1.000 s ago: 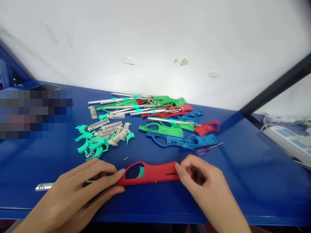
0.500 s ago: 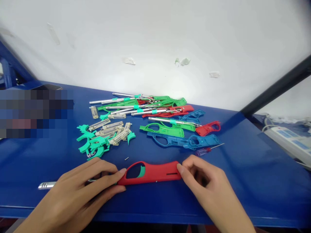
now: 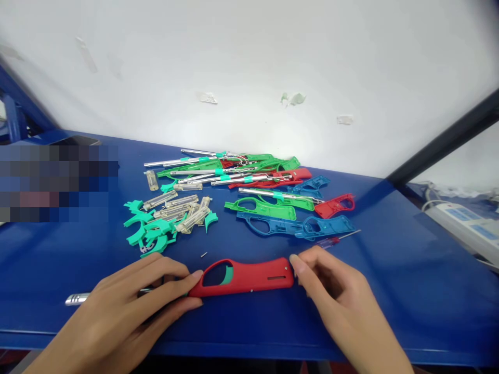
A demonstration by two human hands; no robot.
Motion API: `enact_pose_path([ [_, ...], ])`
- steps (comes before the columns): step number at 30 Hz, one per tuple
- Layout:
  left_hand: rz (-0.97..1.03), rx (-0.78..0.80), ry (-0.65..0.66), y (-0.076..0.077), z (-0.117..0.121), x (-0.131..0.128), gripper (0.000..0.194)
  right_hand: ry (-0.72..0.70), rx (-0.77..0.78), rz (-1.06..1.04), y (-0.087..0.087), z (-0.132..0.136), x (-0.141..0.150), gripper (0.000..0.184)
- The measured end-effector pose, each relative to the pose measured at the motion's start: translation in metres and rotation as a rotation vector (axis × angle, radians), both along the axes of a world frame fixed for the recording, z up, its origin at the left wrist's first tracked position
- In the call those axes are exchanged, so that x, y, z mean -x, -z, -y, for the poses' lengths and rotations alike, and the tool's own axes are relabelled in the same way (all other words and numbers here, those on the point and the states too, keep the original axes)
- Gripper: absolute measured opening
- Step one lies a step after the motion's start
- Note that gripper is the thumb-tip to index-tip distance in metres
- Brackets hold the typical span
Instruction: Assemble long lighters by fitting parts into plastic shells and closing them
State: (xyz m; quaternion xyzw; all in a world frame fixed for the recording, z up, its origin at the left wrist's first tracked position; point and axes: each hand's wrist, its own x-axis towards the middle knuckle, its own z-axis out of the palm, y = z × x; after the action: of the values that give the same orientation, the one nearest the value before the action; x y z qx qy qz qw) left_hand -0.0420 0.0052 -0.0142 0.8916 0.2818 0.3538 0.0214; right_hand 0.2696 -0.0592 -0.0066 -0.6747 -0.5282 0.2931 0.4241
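A red utility lighter (image 3: 249,275) with a green trigger (image 3: 227,275) lies across the front of the blue table, its metal tube (image 3: 77,299) pointing left. My left hand (image 3: 128,306) grips it at the neck, thumb on top and fingers below. Small screw heads show at the handle's right end and lower edge. Just off that right end is my right hand (image 3: 331,291), its fingers curled in and the thumb against the index finger; nothing shows between them. A loose screw (image 3: 204,254) rests on the table behind the lighter.
Green trigger pieces (image 3: 154,228) and clear fuel tanks (image 3: 177,208) are heaped at centre left. Behind lie metal tubes with wires (image 3: 237,179), green half shells (image 3: 265,208), blue half shells (image 3: 280,226) and a red half shell (image 3: 336,205). A screwdriver (image 3: 331,242) sits behind my right hand; a power strip (image 3: 463,228) is far right.
My right thumb has slid right, off the handle's end, uncovering a screw head there. The right hand now partly covers the screwdriver's handle. My left hand keeps its grip.
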Motion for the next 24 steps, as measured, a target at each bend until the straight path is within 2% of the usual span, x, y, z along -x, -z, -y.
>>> enact_pose_path([
  [2, -0.007, -0.005, -0.003, -0.001, 0.000, 0.000, 0.016, 0.063, -0.025, 0.014, -0.002, -0.001, -0.001, 0.051],
  [4, 0.002, -0.011, -0.019, 0.000, 0.000, -0.001, 0.017, 0.190, -0.058, 0.095, -0.003, -0.001, -0.008, 0.047],
  [6, 0.018, -0.012, -0.036, 0.001, 0.001, -0.002, 0.018, 0.347, -0.074, 0.257, -0.003, -0.002, -0.022, 0.046],
  [8, 0.024, -0.004, -0.041, 0.002, 0.002, -0.003, 0.020, 0.443, -0.066, 0.426, 0.000, -0.003, -0.040, 0.052],
  [12, 0.000, 0.009, -0.033, 0.002, 0.003, -0.003, 0.019, 0.376, -0.056, 0.578, 0.009, -0.001, -0.063, 0.066],
  [16, 0.009, -0.009, -0.045, 0.002, 0.001, -0.004, 0.018, 0.298, -0.151, 0.707, 0.015, 0.002, -0.064, 0.072],
  [19, 0.023, -0.003, -0.056, 0.004, 0.000, -0.004, 0.019, 0.274, -0.209, 0.727, 0.016, 0.003, -0.063, 0.075],
  [22, 0.030, 0.000, -0.050, 0.005, 0.001, -0.003, 0.019, 0.231, -0.278, 0.697, 0.014, 0.006, -0.060, 0.065],
  [24, 0.040, -0.009, -0.050, 0.005, 0.001, -0.003, 0.019, 0.289, -0.354, 0.570, 0.010, 0.008, -0.054, 0.049],
])
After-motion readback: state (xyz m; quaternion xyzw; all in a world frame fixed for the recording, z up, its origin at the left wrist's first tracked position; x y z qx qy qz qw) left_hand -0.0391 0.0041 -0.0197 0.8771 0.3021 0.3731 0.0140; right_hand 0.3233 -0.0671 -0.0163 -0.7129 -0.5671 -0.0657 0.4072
